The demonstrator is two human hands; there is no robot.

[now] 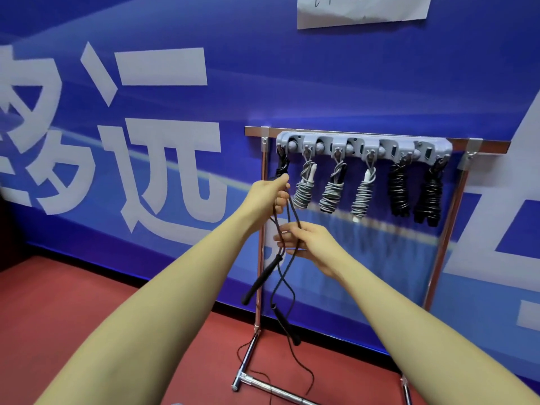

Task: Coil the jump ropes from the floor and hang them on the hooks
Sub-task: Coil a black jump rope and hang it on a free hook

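The black jump rope (287, 226) hangs just left of frame centre, its strands running near vertical from the left hand (270, 192) down to the red floor (87, 317). The left hand is the higher and the nearer to the hooks: its grip is curled round the top of the strands, right under the leftmost hook (281, 149) of the grey hook rail (363, 147), where a black loop already seems to be caught. The right hand (304, 239) sits lower, below and slightly right of the left, its fingers loosely curled and pinching the strands at mid-height. Below it the two black handles (261, 280) dangle apart, one tilted toward lower left, the other lower down toward lower right, and thin slack trails on the floor by the chrome stand (258, 287).

So the rope's long axis is up-down, and the uncoiled length lies beneath both grips; the next winding probably falls to the right hand.

Count: six hooks, five finished bundles to the right, namely three grey coils (331, 194) and two black coils (415, 194), plus the one rope in hand. One paper sheet (362, 10) is at the top of the frame.
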